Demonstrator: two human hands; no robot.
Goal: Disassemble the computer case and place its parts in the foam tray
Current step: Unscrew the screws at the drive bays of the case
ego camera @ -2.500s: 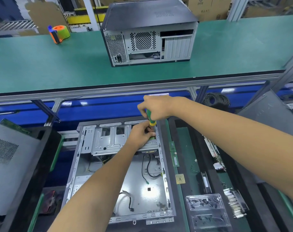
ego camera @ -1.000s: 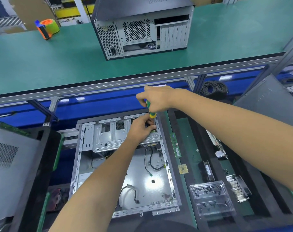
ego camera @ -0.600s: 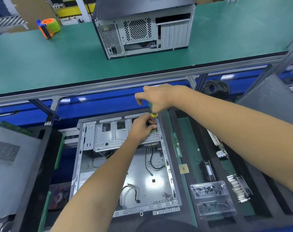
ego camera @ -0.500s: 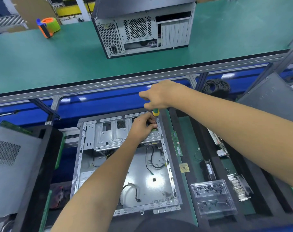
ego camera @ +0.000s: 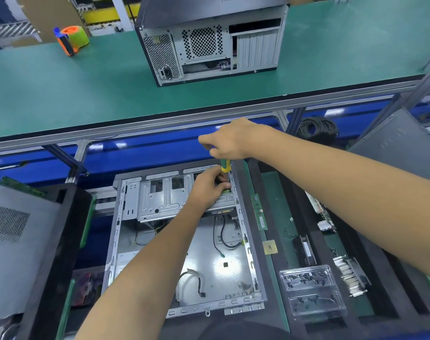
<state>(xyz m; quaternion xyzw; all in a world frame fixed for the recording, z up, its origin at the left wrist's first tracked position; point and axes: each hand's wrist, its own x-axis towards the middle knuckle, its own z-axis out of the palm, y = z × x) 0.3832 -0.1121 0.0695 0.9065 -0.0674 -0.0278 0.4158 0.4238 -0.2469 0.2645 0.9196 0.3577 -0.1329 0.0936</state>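
- The opened computer case (ego camera: pixel 184 244), bare grey metal, lies flat at lower centre of the frame, loose black cables inside it.
- The black foam tray (ego camera: pixel 273 217) runs along its right side, holding parts.

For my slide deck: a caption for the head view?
Right hand drives screwdriver into open computer case; left hand steadies.
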